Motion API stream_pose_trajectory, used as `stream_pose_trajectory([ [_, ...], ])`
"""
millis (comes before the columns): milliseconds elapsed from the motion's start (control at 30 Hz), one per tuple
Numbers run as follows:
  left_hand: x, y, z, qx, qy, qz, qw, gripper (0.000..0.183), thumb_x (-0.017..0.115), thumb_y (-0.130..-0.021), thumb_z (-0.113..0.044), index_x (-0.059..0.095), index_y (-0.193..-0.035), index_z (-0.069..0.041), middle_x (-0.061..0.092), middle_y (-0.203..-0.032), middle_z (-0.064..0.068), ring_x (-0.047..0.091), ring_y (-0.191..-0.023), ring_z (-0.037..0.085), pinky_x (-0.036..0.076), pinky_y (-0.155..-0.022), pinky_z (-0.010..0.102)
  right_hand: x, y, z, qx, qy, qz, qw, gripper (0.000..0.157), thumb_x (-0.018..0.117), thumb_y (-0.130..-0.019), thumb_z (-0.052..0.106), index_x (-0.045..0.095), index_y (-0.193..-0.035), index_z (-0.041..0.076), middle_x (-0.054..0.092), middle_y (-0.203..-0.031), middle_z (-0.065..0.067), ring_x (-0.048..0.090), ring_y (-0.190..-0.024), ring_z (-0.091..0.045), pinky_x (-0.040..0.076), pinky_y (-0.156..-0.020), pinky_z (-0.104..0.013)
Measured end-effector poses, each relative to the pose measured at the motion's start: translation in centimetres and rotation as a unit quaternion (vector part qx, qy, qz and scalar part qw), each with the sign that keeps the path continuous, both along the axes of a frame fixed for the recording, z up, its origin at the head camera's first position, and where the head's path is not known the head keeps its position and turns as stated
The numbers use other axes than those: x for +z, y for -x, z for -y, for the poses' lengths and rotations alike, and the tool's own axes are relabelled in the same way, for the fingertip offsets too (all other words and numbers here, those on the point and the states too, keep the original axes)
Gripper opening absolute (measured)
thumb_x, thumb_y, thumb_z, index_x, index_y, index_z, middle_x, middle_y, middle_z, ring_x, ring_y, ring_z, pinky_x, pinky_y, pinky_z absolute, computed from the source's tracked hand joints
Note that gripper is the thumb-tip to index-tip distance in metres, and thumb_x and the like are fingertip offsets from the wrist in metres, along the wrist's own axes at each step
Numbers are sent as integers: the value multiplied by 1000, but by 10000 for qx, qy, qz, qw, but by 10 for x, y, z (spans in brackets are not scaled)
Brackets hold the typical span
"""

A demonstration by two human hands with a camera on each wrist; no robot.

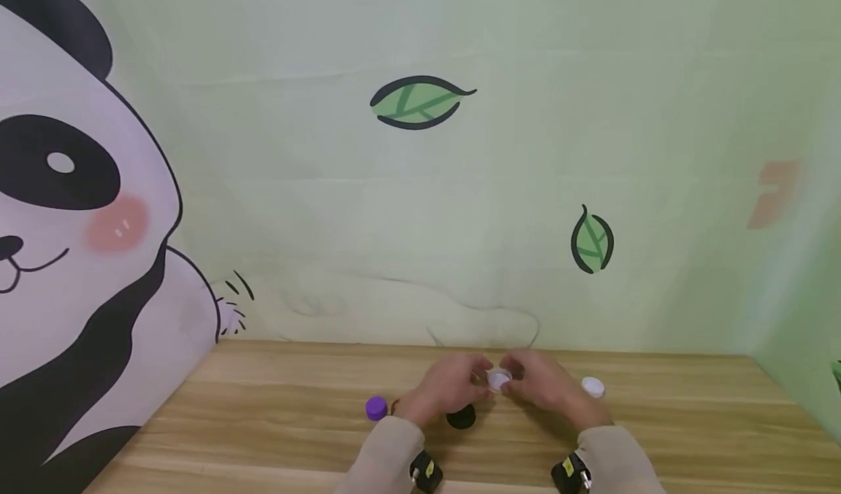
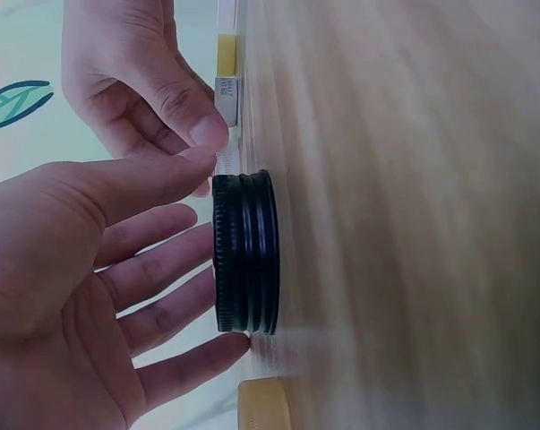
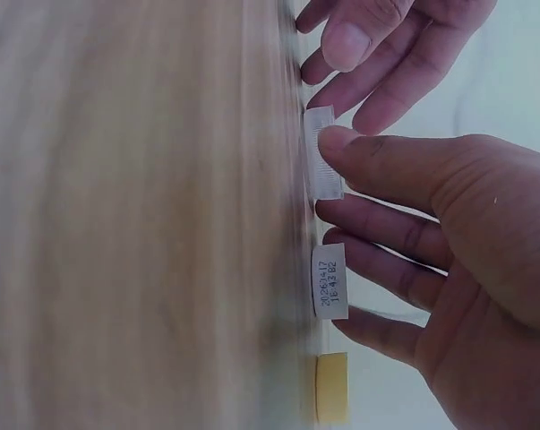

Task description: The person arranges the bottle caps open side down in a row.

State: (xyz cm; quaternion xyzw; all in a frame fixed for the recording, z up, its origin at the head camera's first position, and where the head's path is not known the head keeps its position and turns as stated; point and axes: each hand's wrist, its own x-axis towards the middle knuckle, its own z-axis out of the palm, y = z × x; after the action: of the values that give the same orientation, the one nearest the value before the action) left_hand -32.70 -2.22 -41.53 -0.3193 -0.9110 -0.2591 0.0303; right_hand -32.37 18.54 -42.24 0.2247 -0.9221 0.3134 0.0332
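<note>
Both hands meet over a translucent white ribbed bottle cap (image 3: 323,154) on the wooden table. My right hand (image 1: 542,383) holds this cap between thumb and forefinger, its other fingers spread along the table. Across from it, my left hand (image 1: 447,383) has its thumb and fingers extended and apart, with fingertips right beside the cap. A black ridged lid (image 2: 244,253) stands on the table in front of the left fingers. Past the right fingers are a white cap with printed digits (image 3: 330,282) and a yellow cap (image 3: 332,388).
A purple cap (image 1: 377,408) sits left of the left forearm, with an orange cap (image 2: 263,405) close to the black lid. Another view of the table's right side has a white cap (image 1: 593,387) by the right forearm. Behind the table (image 1: 263,384) hangs a printed panda backdrop (image 1: 315,209).
</note>
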Motion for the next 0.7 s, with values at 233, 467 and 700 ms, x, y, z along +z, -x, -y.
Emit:
stream_pose_trajectory([
  [233,-4,0,5,82,-220,4,9997,37,87,-87,-14,76,-121,-6,78,-111,6,73,-102,18,55,-88,30,2,-4,3,-210,151,101,9996,21,83,-91,9,73,-108,4,75,-109,-9,69,-107,-33,53,-98,-57],
  [467,-3,0,9,282,-461,-230,9983,27,85,-86,-8,79,-112,-7,79,-106,3,71,-99,19,55,-86,32,8,-7,3,-279,387,318,9984,11,80,-96,18,74,-103,11,75,-108,-4,68,-105,-27,54,-95,-55],
  [700,-1,3,9,400,-674,-608,9951,16,86,-89,-14,80,-104,-12,79,-100,-3,71,-94,14,56,-83,30,18,-11,0,-126,526,111,9985,10,76,-100,23,75,-101,13,76,-105,-1,69,-106,-27,53,-97,-57],
])
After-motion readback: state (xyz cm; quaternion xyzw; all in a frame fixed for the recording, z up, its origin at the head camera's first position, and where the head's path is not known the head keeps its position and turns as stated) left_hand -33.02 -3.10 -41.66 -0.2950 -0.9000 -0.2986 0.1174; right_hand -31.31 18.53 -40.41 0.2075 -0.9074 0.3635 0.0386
